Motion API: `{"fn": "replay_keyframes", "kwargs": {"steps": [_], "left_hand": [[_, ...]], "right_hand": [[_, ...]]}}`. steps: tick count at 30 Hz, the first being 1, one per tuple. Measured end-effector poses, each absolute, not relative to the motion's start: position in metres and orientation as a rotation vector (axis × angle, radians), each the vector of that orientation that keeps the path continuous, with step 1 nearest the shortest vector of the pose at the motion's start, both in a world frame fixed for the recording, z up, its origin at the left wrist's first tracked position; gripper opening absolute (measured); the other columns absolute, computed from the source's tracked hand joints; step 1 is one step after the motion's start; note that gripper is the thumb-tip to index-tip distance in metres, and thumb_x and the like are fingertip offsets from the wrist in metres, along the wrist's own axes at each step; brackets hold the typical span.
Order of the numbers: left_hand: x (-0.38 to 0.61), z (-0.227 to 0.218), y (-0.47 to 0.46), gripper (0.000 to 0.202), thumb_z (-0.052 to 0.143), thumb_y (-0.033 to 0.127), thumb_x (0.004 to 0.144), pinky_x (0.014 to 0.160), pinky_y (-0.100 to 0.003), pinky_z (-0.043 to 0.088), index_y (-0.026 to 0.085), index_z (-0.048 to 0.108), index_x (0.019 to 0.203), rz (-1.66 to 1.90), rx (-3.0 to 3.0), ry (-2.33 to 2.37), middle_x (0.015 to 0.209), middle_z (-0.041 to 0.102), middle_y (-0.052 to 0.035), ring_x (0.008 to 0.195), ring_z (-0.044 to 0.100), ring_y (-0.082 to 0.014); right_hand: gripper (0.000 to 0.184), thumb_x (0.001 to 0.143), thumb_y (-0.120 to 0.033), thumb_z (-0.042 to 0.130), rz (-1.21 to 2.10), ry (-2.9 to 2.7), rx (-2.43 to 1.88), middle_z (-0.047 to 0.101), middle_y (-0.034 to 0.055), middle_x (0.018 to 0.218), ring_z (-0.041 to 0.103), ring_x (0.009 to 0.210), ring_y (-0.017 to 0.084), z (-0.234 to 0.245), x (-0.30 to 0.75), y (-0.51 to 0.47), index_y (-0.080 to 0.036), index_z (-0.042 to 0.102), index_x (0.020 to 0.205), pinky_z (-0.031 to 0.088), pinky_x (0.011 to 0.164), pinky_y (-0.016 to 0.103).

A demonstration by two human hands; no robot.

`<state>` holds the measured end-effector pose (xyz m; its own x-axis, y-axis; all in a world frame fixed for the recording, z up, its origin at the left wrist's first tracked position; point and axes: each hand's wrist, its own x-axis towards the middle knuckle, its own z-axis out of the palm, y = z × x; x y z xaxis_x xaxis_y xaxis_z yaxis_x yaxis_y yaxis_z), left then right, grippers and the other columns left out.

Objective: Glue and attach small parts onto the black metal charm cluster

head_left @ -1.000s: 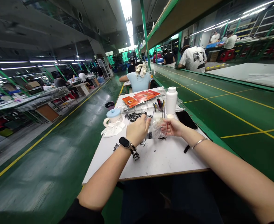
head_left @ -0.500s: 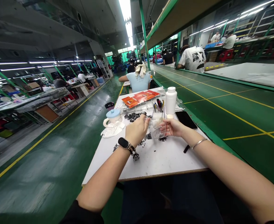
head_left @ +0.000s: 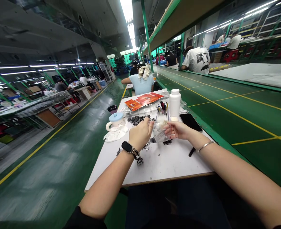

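While facing white tabletop [head_left: 169, 163], centre, green floor [head_left: 59, 165], left, holds clear, crinkled bag [head_left: 160, 136] in right hand [head_left: 177, 130]. Cannot tell grip of left hand [head_left: 140, 132].

One clear, thin plastic bag [head_left: 161, 134], held at its right edge by the bare right hand [head_left: 178, 129]; bare left hand [head_left: 140, 131] at its left side, fingers curled, fingertips hidden. White rectangular surface [head_left: 164, 167] beneath. On it: one loose pile of small black pieces [head_left: 137, 120]; one white mug with light-blue lid [head_left: 116, 119], crumpled white cloth or tissue [head_left: 116, 133] just beside; orange printed sheets [head_left: 144, 100]; one white cylindrical plastic bottle [head_left: 175, 104]; one flat black rectangular device [head_left: 190, 121], right of the bottle.
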<state>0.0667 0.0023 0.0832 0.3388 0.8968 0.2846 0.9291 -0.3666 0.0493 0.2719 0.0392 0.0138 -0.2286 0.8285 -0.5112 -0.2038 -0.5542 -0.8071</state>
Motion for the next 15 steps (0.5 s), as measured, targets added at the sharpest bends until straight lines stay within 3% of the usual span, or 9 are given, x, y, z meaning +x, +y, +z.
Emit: {"fn": "replay_keyframes", "kwargs": {"steps": [15], "left_hand": [[0.0664, 0.0835, 0.0033, 0.040, 0.014, 0.048, 0.097, 0.051, -0.027, 0.033, 0.023, 0.045, 0.103, -0.412, -2.455, -1.673, 0.090, 0.069, -0.0030, 0.075, 0.066, -0.0223]], "right_hand": [[0.032, 0.092, -0.037, 0.053, 1.898, -0.812, -1.226, 0.058, 0.0079, 0.108, 0.059, 0.090, 0.018, 0.0053, 0.2721, 0.0454, -0.014, 0.055, 0.113, 0.053, 0.077, 0.036]]}}
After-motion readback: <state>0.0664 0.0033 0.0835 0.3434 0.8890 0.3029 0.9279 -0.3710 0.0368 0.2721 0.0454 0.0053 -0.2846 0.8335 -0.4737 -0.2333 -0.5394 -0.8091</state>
